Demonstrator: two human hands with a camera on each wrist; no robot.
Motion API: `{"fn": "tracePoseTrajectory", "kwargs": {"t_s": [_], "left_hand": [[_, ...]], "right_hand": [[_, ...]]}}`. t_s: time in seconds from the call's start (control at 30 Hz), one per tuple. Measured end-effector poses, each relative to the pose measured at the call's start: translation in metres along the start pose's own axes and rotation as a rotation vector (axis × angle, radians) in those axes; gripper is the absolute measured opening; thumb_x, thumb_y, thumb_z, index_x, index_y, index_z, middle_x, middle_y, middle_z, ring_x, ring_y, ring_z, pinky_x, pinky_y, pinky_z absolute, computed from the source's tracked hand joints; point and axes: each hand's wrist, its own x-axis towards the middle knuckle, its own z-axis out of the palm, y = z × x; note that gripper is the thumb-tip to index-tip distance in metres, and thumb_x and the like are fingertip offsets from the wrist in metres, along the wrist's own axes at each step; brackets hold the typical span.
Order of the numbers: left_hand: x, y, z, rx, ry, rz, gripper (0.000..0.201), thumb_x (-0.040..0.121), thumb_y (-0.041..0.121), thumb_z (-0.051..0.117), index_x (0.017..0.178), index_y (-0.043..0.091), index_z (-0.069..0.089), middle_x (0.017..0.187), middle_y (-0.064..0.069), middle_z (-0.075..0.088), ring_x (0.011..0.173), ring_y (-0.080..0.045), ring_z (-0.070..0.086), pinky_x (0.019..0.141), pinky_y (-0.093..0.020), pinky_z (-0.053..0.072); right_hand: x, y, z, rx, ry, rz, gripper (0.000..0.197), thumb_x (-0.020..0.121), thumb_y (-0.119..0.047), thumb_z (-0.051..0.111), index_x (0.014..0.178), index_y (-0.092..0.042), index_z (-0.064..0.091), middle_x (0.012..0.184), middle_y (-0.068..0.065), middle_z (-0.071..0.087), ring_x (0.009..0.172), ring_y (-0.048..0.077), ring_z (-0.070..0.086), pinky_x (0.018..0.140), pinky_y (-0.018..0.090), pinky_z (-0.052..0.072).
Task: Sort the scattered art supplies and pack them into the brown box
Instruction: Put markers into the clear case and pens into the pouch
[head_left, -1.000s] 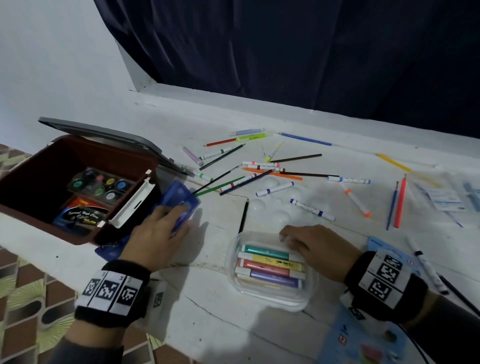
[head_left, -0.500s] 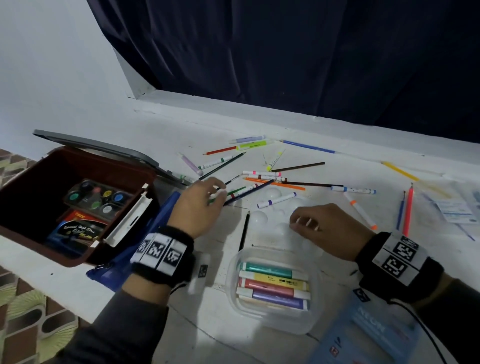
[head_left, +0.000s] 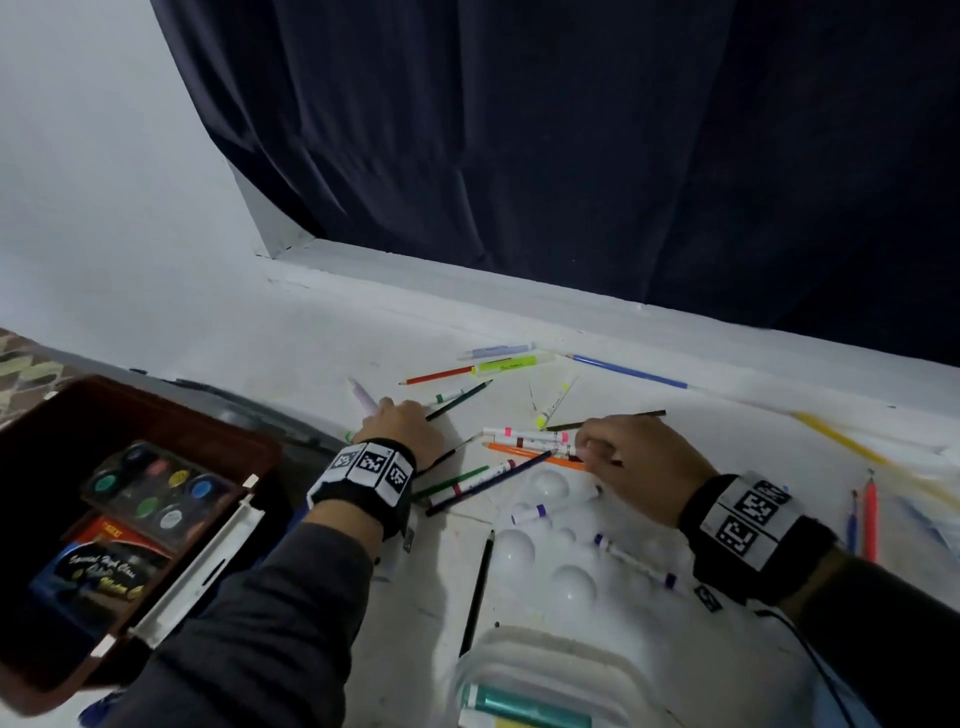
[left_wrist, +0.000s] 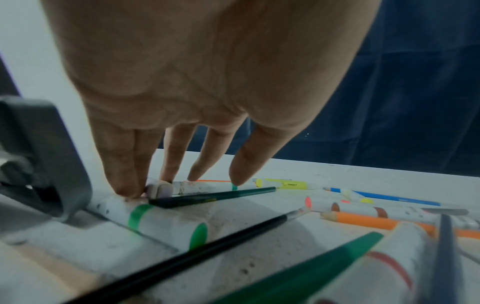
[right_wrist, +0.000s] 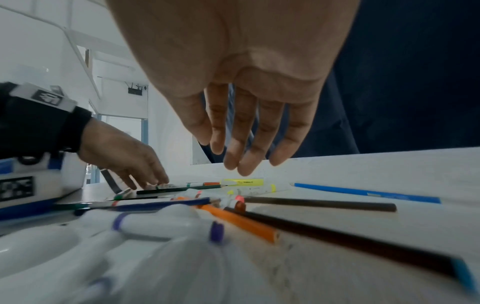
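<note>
The brown box (head_left: 171, 410) stands open at the left with a paint set (head_left: 150, 488) inside. Markers and pencils lie scattered on the white ledge. My left hand (head_left: 384, 410) reaches down with straight fingers (left_wrist: 124, 181) that touch the end of a lilac marker (left_wrist: 159, 189), beside a dark green pencil (left_wrist: 213, 197). My right hand (head_left: 584, 447) hovers with relaxed fingers (right_wrist: 244, 162) just above a pile with an orange pencil (right_wrist: 239, 221) and a pink-capped marker (head_left: 524, 434). It holds nothing.
A white paint palette (head_left: 550, 551) lies under my right wrist. A clear tub (head_left: 519, 644) with several markers sits at the near edge. A yellow highlighter (head_left: 506, 364) and a blue pencil (head_left: 628, 371) lie further back. A dark curtain hangs behind the ledge.
My left hand left the blue pouch by the box and moved forward to the lilac marker. My right hand left the clear tub and moved forward over the marker pile.
</note>
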Motion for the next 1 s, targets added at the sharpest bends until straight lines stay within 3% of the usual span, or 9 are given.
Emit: {"fn": "tracePoseTrajectory", "kwargs": {"t_s": [0.17, 0.3, 0.4, 0.5, 0.67, 0.83, 1.0], "left_hand": [[0.002, -0.003, 0.013, 0.02, 0.083, 0.042, 0.027, 0.096, 0.024, 0.047, 0.115, 0.007, 0.058, 0.122, -0.017, 0.058, 0.107, -0.032, 0.062, 0.096, -0.042, 0.052], [-0.008, -0.005, 0.014, 0.083, 0.147, 0.151, 0.02, 0.093, 0.016, 0.048, 0.105, 0.012, 0.062, 0.107, -0.01, 0.068, 0.097, -0.028, 0.066, 0.081, -0.034, 0.054], [-0.014, -0.005, 0.017, 0.1, 0.139, 0.213, 0.027, 0.092, 0.004, 0.05, 0.114, 0.012, 0.065, 0.112, -0.011, 0.067, 0.101, -0.027, 0.064, 0.086, -0.034, 0.055], [-0.014, -0.005, 0.022, 0.085, 0.168, 0.321, 0.035, 0.09, -0.002, 0.051, 0.116, 0.014, 0.068, 0.114, -0.005, 0.066, 0.108, -0.025, 0.062, 0.093, -0.033, 0.052], [-0.009, -0.005, 0.026, 0.017, 0.167, 0.416, 0.032, 0.085, 0.001, 0.058, 0.106, 0.021, 0.072, 0.108, 0.001, 0.064, 0.103, -0.021, 0.062, 0.089, -0.026, 0.05], [-0.012, 0.006, 0.02, -0.027, 0.219, 0.486, 0.017, 0.093, 0.012, 0.059, 0.104, 0.021, 0.069, 0.106, 0.002, 0.063, 0.098, -0.021, 0.062, 0.086, -0.029, 0.049], [-0.028, 0.009, 0.001, -0.211, 0.491, 0.642, 0.006, 0.095, 0.023, 0.061, 0.098, 0.019, 0.063, 0.092, 0.0, 0.061, 0.075, -0.027, 0.061, 0.064, -0.04, 0.052]], "right_hand": [[0.062, 0.007, -0.002, -0.027, 0.062, -0.052, 0.008, 0.093, -0.026, 0.053, 0.089, -0.026, 0.059, 0.077, -0.009, 0.057, 0.076, 0.016, 0.055, 0.071, 0.036, 0.05], [0.11, 0.009, 0.008, -0.077, 0.011, -0.068, 0.018, 0.095, -0.027, 0.05, 0.109, -0.023, 0.061, 0.098, -0.007, 0.06, 0.097, 0.019, 0.057, 0.084, 0.036, 0.049], [0.138, 0.012, 0.021, -0.202, -0.09, -0.056, 0.031, 0.098, -0.029, 0.047, 0.127, -0.022, 0.055, 0.127, 0.0, 0.058, 0.117, 0.022, 0.053, 0.096, 0.04, 0.046], [0.159, 0.014, 0.032, -0.34, -0.193, -0.059, 0.034, 0.099, -0.027, 0.042, 0.131, -0.017, 0.05, 0.137, 0.003, 0.051, 0.123, 0.025, 0.05, 0.098, 0.044, 0.046], [0.174, 0.018, 0.036, -0.54, -0.202, -0.036, 0.027, 0.099, -0.018, 0.043, 0.125, -0.017, 0.051, 0.126, 0.005, 0.05, 0.11, 0.025, 0.053, 0.078, 0.035, 0.045], [0.166, 0.015, 0.027, -0.662, -0.19, -0.003, 0.024, 0.098, -0.017, 0.046, 0.118, -0.016, 0.059, 0.131, 0.007, 0.053, 0.112, 0.026, 0.057, 0.076, 0.032, 0.04], [0.131, 0.001, 0.002, -0.544, 0.01, -0.002, 0.018, 0.096, -0.017, 0.047, 0.111, -0.017, 0.057, 0.108, 0.003, 0.057, 0.097, 0.028, 0.061, 0.066, 0.032, 0.039]]}}
